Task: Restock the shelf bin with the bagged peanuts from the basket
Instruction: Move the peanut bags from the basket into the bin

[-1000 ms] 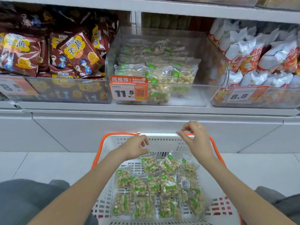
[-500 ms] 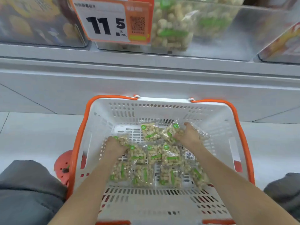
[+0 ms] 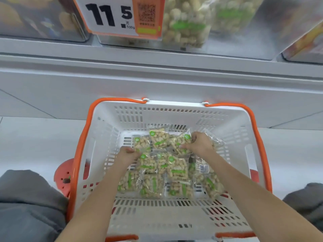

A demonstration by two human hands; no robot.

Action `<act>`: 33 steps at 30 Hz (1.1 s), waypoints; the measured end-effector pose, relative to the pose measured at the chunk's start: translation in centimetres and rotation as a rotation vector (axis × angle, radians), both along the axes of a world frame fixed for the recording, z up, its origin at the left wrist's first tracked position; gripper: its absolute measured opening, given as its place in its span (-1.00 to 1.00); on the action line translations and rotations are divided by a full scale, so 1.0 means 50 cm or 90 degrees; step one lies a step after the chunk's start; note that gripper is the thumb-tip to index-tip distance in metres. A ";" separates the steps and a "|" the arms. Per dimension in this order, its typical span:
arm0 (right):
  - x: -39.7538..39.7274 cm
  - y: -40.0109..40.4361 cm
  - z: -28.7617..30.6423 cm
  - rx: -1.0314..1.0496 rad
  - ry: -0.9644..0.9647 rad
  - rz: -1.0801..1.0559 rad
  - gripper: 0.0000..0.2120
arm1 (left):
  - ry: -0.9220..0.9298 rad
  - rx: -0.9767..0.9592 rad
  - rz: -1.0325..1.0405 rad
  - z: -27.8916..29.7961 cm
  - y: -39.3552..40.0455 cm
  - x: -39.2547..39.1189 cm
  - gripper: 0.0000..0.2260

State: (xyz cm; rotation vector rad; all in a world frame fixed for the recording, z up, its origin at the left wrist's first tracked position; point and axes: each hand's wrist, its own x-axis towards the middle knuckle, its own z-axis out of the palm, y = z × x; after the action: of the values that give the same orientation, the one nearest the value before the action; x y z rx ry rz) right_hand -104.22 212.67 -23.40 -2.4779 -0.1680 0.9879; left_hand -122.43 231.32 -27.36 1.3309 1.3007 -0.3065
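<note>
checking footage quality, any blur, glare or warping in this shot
Head view: the price tag and shelf bin along the top edge look soft and stretched, the basket rim bows from wide-angle warping, lighting is even and shadows faint, and the peanut bags stay fairly sharp.

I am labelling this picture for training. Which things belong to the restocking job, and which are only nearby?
Job: left hand and right hand gripping peanut bags; white basket; clear shelf bin.

Nearby: price tag; red stool; neighbouring snack bin.
</note>
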 end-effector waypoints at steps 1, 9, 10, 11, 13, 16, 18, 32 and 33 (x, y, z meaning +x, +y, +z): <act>-0.006 -0.002 0.008 0.015 0.003 -0.005 -0.51 | -0.004 -0.007 -0.008 -0.001 0.003 0.005 -0.78; -0.031 -0.031 0.070 0.090 0.094 -0.025 -0.55 | -0.001 -0.090 -0.103 0.035 -0.011 0.031 -0.37; -0.035 -0.036 0.075 0.093 0.099 -0.024 -0.56 | -0.001 -0.073 -0.112 0.037 -0.018 0.035 -0.33; -0.038 -0.041 0.077 0.097 0.100 -0.019 -0.56 | -0.001 -0.060 -0.116 0.039 -0.025 0.041 -0.30; -0.044 -0.051 0.074 0.093 0.091 0.004 -0.58 | -0.006 -0.044 -0.121 0.046 -0.042 0.055 -0.23; -0.058 -0.060 0.067 0.079 0.078 0.017 -0.57 | -0.008 0.006 -0.105 0.036 -0.049 0.076 -0.21; -0.063 -0.061 0.055 0.071 0.076 0.030 -0.56 | -0.001 0.034 -0.094 0.037 -0.045 0.089 -0.27; -0.057 -0.044 0.117 0.110 0.048 0.065 -0.37 | -0.274 -0.225 0.065 0.194 0.012 0.068 -0.84; -0.053 -0.045 0.141 0.123 0.027 0.093 -0.39 | -0.320 -0.282 0.066 0.226 0.016 0.067 -0.88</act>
State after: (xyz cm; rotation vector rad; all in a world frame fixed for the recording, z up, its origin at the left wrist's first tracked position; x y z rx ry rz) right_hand -106.85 210.44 -16.34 -2.2926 -0.4163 1.0315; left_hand -119.10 232.11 -16.08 0.8832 0.8131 -0.1580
